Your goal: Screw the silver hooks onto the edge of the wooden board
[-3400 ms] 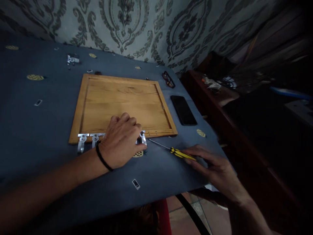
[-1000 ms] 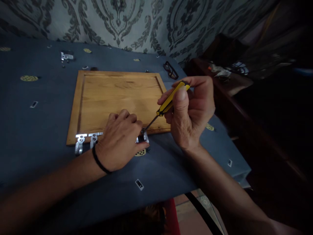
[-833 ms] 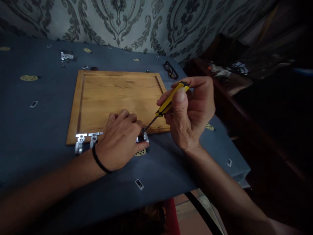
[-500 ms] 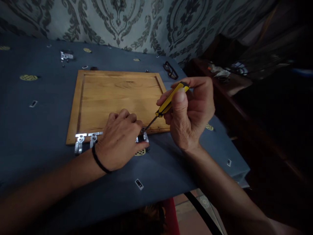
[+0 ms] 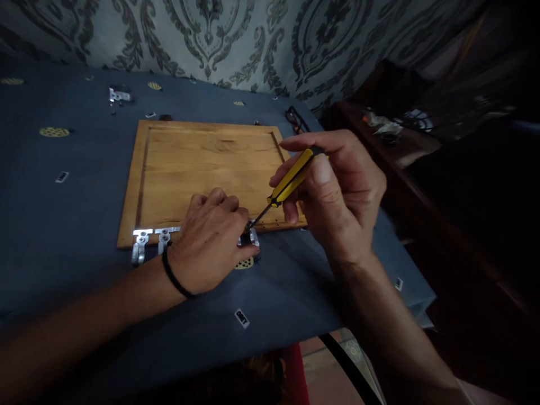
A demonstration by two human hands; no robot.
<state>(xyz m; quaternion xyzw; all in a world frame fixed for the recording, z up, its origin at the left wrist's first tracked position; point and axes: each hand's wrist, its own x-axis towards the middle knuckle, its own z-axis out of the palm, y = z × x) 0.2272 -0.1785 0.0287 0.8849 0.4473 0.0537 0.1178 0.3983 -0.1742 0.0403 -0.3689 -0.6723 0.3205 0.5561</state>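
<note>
A yellow-and-black screwdriver [image 5: 293, 177] slants down in my right hand [image 5: 343, 197], its handle between thumb and fingers. Its tip meets a metal hinge [image 5: 253, 236] at the near edge of the wooden panel [image 5: 211, 169]. My left hand [image 5: 211, 239], with a black band at the wrist, lies over that edge, fingers curled and thumb against the hinge, holding it in place. The hand covers part of the hinge, and the screw head under the tip is too small to make out. Left of it, two more hinges [image 5: 141, 244] sit along the same edge.
The panel lies on a table with a dark blue patterned cloth [image 5: 84, 219]. Another loose hinge [image 5: 119, 94] with small bits beside it lies at the back left. Eyeglasses [image 5: 296, 119] rest beyond the panel's far right corner. A dark side surface [image 5: 405, 140] holds cables and plastic.
My right hand's fingers have loosened and shifted on the screwdriver handle, the index finger now stretched out. The tip stays at the hinge, and my left hand keeps its place. The view shifts slightly.
</note>
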